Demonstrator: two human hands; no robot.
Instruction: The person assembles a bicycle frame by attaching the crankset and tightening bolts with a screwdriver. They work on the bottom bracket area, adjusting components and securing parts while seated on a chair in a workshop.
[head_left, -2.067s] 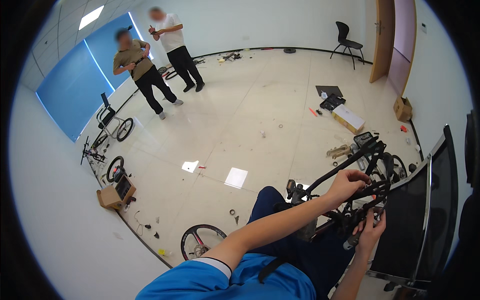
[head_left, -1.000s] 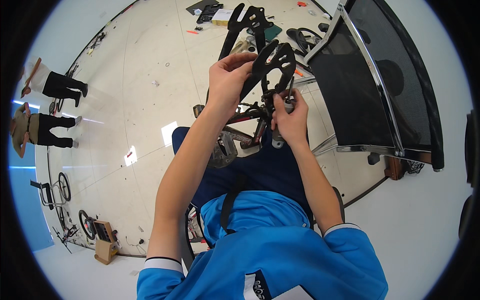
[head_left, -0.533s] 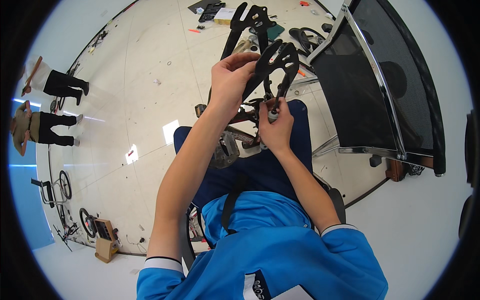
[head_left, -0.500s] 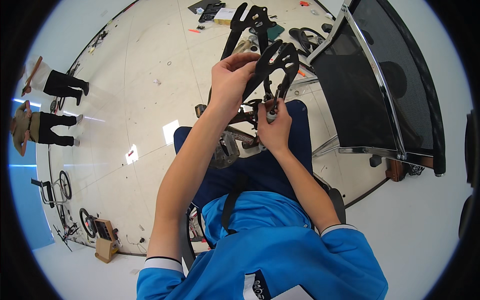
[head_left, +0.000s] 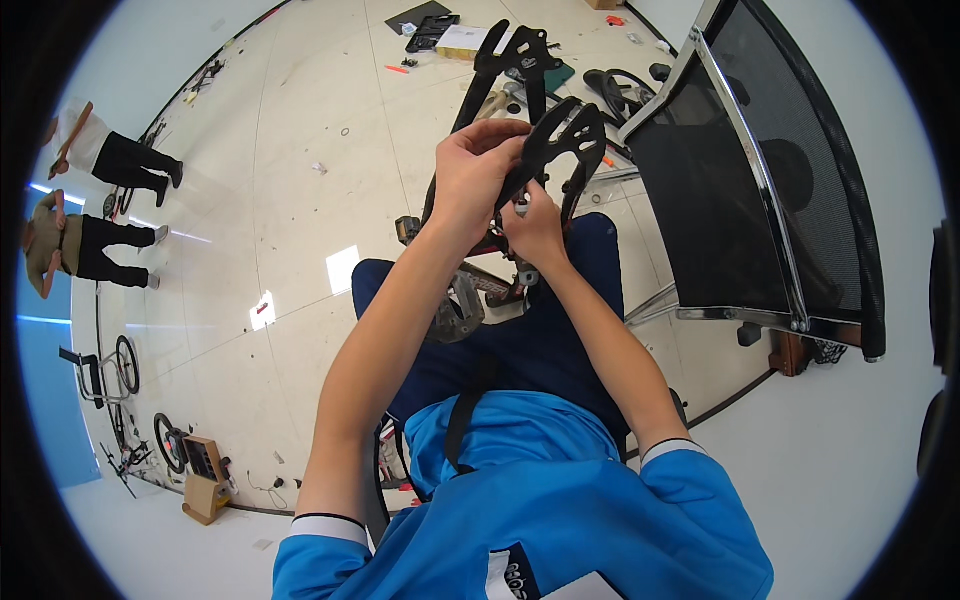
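A black bicycle frame stands across my lap, its slotted rear dropout ends pointing up and away from me. My left hand is wrapped round one of the near frame arms, just below its dropout plate. Between the frame arms, my right hand is closed, with the fingertips pinched near a small silvery part; what they hold is mostly hidden. Under my left wrist is a clear-grey pedal, beside a dark crank arm. A second pedal shows left of my left forearm.
A black mesh chair with chrome legs stands close on the right. Beyond the frame, a tool case, a white-topped box and loose parts lie on the tiled floor. Two people stand far left, near bicycle parts and an open carton.
My right hand has moved up and slightly left, deeper between the frame arms. The frame and my left hand have shifted slightly right and down in the view.
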